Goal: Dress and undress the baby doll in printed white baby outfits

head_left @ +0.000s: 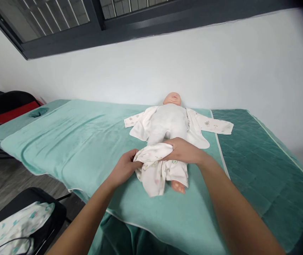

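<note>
A baby doll [170, 120] lies on its back on the green-covered table, its head toward the wall. An open white patterned baby jacket [213, 125] covers its arms, and its torso is white. White patterned baby pants [154, 179] are bunched around the lower legs, with one foot [178, 186] showing below a leg cuff. My left hand [127, 164] pinches the pants at their left edge. My right hand [182, 150] grips the bunched waistband from the other side, its fingertips partly hidden in the cloth.
The table has a light green cover [69, 141] and a darker green quilted part [257, 159] on the right. A white wall [220, 63] stands behind. At lower left, a black chair [58, 210] bears a printed cloth [21, 223] and a cable. More chairs [13, 102] stand further left.
</note>
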Demonstrator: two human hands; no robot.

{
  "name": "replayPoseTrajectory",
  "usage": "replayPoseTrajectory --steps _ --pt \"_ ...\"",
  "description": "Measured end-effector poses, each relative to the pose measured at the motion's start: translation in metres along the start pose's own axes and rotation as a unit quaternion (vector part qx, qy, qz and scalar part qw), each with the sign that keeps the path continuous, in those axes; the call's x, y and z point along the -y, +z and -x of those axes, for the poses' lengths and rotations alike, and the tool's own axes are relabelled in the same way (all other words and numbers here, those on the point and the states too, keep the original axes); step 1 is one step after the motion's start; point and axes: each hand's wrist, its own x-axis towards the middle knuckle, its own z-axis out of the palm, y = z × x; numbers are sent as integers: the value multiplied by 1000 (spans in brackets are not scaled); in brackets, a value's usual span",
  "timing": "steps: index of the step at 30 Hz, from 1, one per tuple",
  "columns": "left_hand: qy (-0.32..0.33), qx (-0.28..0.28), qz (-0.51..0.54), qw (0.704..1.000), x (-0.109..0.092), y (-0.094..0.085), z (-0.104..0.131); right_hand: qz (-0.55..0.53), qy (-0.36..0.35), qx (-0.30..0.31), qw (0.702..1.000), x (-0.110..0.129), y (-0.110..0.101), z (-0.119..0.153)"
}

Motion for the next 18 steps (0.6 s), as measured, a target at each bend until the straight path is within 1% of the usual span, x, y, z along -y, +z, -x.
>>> replayPoseTrajectory --steps 3,5,7,9,12,15,18 --pt "14 -73 -43 996 2 0 -13 12 9 12 1000 2 -1 0" --pt "35 -125 -51 990 4 4 -22 21 10 29 999 4 -3 1" --pt "61 -165 -62 982 4 8 -33 29 4 39 999 5 -5 2" --pt "86 -183 -76 976 3 12 -44 35 2 36 999 5 -7 3" --pt "121 -183 -84 972 -1 15 -62 31 16 11 999 3 -6 3" --pt "152 -198 -89 964 -3 19 -73 47 36 -46 997 -2 -2 1" --pt "180 -204 -109 956 2 24 -78 66 37 -106 991 -7 2 -4"
